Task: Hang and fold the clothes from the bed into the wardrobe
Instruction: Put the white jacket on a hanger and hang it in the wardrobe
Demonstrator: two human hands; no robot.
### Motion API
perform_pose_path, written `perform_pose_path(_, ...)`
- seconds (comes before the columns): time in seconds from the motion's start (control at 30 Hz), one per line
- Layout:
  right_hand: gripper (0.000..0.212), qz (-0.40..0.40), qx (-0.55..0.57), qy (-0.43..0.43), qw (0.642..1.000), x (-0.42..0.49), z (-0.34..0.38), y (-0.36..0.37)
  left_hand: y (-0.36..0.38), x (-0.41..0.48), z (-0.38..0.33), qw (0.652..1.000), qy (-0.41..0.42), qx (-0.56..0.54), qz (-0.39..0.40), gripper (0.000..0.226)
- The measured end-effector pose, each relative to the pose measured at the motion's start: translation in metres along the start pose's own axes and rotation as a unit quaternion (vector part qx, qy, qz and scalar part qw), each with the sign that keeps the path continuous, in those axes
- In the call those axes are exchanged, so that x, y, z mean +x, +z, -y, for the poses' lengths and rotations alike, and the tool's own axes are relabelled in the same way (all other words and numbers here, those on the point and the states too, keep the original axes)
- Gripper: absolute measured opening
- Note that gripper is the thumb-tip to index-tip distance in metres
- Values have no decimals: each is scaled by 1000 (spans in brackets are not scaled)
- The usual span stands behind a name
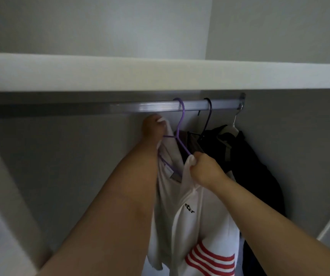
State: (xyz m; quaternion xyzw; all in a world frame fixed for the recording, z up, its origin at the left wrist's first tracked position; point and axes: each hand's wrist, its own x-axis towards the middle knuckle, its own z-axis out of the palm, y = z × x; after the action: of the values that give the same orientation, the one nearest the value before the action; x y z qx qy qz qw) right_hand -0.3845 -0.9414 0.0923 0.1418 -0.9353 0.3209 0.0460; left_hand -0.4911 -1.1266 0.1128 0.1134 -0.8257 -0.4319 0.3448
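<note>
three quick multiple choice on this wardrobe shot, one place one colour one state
1. The purple hanger hangs: A) from the rail B) from a door knob C) from a wall nail
2. The stripes on the white garment are: A) blue B) red C) green
3. The right hand is: A) open and idle B) gripping the rail C) pinching the white garment

1 A, its hook loops over the rail; 2 B, red bands low on the cloth; 3 C, fingers curl on the fabric.
</note>
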Motion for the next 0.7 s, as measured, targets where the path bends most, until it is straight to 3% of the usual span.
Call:
perform_pose_path(0.1,12,1,2,17,1000,-2,5,4,-2,-32,-38,989,-14,-122,-85,17)
perform_pose_path(0.17,16,-4,6,22,1000,-3,5,4,2,-69,-29,987,6,-121,-109,16)
perform_pose_path(0.27,23,-8,4,22,1000,-4,6,0,1,-122,5,999,16,-38,-20,20)
perform_pose_path(0.33,25,-3,-9,22,1000,-5,5,-3,-8,-137,16,995,84,56,16,19)
perform_pose_path(0.43,28,2,-26,21,999,-6,3,-5,-20,-146,21,968,192,144,68,22)
perform_pose_path(0.5,27,1,-29,19,999,-6,3,-5,-23,-146,25,944,218,210,134,17)
perform_pose_path(0.53,26,1,-28,17,999,-7,3,-5,-23,-144,25,942,200,211,166,15)
perform_pose_path(0.6,25,1,-26,13,1000,-7,3,-5,-25,-133,15,972,91,108,190,18)
perform_pose_path(0.7,20,0,-23,5,1000,-8,2,-5,-26,-102,-2,992,-61,-39,107,17)
